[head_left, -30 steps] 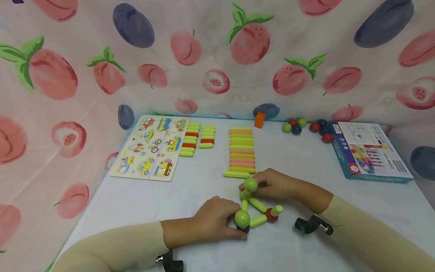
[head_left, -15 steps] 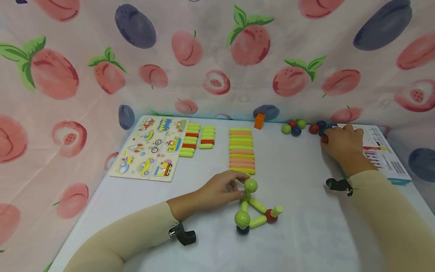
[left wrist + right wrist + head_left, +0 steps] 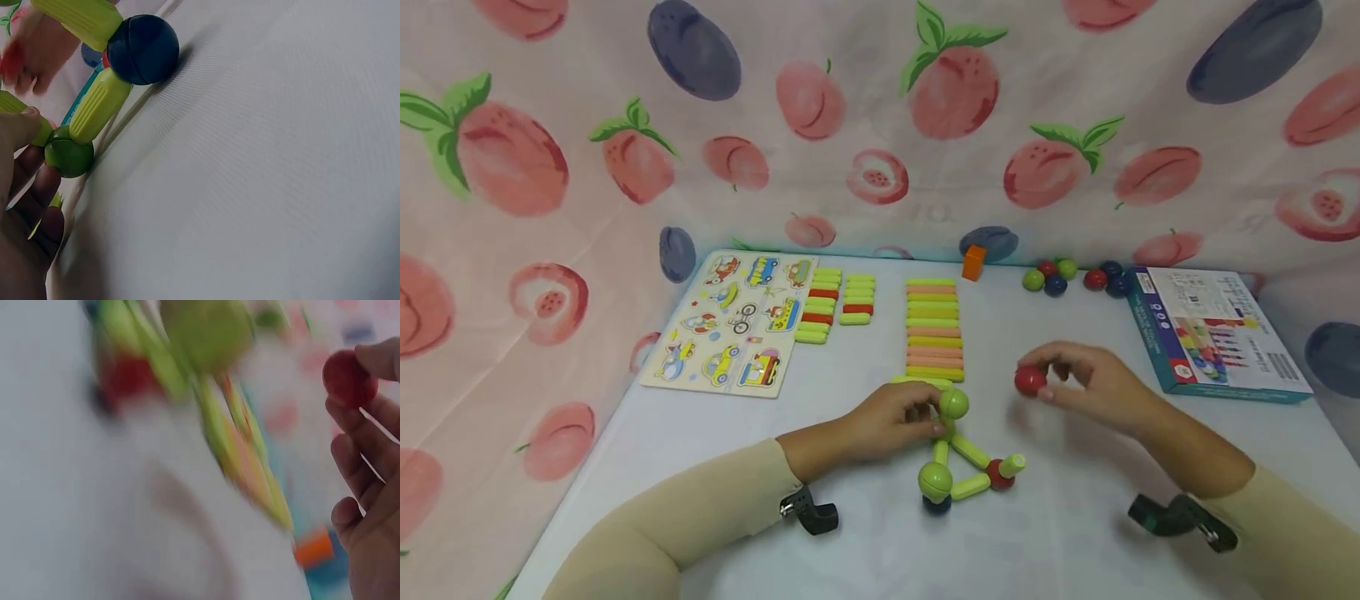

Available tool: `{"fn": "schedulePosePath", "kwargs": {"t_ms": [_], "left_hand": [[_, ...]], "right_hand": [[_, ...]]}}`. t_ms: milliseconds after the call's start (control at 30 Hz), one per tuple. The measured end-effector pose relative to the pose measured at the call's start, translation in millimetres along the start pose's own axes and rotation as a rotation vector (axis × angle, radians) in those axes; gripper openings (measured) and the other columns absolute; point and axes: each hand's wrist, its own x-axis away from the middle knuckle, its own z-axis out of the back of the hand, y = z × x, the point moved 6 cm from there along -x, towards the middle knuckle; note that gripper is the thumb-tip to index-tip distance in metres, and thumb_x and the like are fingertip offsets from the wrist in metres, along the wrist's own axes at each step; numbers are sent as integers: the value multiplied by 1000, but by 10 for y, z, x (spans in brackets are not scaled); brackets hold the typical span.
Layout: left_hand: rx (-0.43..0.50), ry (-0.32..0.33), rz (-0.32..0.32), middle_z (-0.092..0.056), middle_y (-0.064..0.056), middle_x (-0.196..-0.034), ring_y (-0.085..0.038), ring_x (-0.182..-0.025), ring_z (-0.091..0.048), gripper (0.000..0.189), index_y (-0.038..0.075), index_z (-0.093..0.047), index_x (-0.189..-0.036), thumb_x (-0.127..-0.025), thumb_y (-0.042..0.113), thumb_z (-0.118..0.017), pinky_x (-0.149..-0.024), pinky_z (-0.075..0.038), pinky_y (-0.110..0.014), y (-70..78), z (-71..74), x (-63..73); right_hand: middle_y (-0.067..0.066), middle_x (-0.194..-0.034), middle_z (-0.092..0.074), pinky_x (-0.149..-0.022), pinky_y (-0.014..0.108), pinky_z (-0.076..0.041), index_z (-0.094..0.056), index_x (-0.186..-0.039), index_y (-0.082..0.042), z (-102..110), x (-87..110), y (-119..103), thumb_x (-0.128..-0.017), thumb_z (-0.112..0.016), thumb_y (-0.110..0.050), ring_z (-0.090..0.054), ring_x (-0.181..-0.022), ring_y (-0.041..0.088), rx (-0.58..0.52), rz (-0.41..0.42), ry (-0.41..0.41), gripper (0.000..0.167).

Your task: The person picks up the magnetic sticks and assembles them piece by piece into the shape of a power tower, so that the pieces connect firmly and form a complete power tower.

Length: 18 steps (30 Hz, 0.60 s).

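Note:
A triangular frame of light-green rods (image 3: pixel 970 451) joined by balls lies on the table. Its corners are a green ball (image 3: pixel 69 155), a dark blue ball (image 3: pixel 144 50) and a red ball (image 3: pixel 1001 475) with a short rod (image 3: pixel 1013 464) standing on it. Two green balls (image 3: pixel 954 403) (image 3: pixel 935 481) sit raised above the other corners. My left hand (image 3: pixel 891 422) pinches a green rod (image 3: pixel 44 131) at the back corner, thumb on its side. To the right, my right hand (image 3: pixel 1093 387) holds a loose red ball (image 3: pixel 350 379) between thumb and fingertips, above the table.
Behind the frame lies a row of yellow, green and pink rods (image 3: pixel 934 331). A picture puzzle board (image 3: pixel 730 325) and green and red rods (image 3: pixel 817 307) are at left. Several balls (image 3: pixel 1055 285), an orange block (image 3: pixel 973 262) and a teal box (image 3: pixel 1221 333) line the back right.
My right hand went from the frame to the balls by the box, took a red one and came back with it. My left hand shifted from the front corner to the back corner.

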Motion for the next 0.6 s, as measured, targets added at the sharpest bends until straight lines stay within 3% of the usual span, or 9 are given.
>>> {"fn": "schedulePosePath", "kwargs": {"t_ms": [67,133,267,500,600], "left_hand": [[-1,-7,-5,-72,8,-116,-6,-94,-61,22,16,-71,-124,-102,15,-75,-81,-54,-25,-2,5,4],[1,-11,-9,-72,8,-117,-6,-95,-61,23,16,-71,-125,-103,16,-74,-82,-53,-25,-10,6,4],[11,-13,-6,-72,8,-117,-6,-95,-62,22,16,-71,-125,-103,15,-74,-82,-54,-25,-27,8,18],[31,-29,-2,-72,8,-119,-6,-97,-62,22,17,-70,-126,-104,17,-73,-84,-54,-25,-21,2,20],[20,-26,5,-71,9,-118,-6,-97,-61,22,18,-70,-126,-104,19,-73,-84,-54,-25,-14,13,27]], "right_hand": [[1,-118,-73,-82,34,-50,-73,-126,-17,-228,168,-239,-93,-77,-4,-59,-104,21,-99,147,-86,36],[-2,-117,-74,-82,35,-51,-73,-124,-20,-386,282,-353,-88,-78,0,-61,-103,16,-171,221,-145,42],[-3,-115,-75,-80,37,-52,-73,-122,-22,-520,362,-351,-83,-81,0,-63,-104,15,-224,239,-172,45],[6,-119,-74,-83,37,-52,-71,-127,-20,-517,354,-254,-87,-80,-10,-64,-107,18,-246,239,-236,43],[9,-114,-74,-84,34,-52,-71,-130,-10,-466,197,-196,-95,-70,-6,-63,-101,19,-223,222,-175,35]]}}
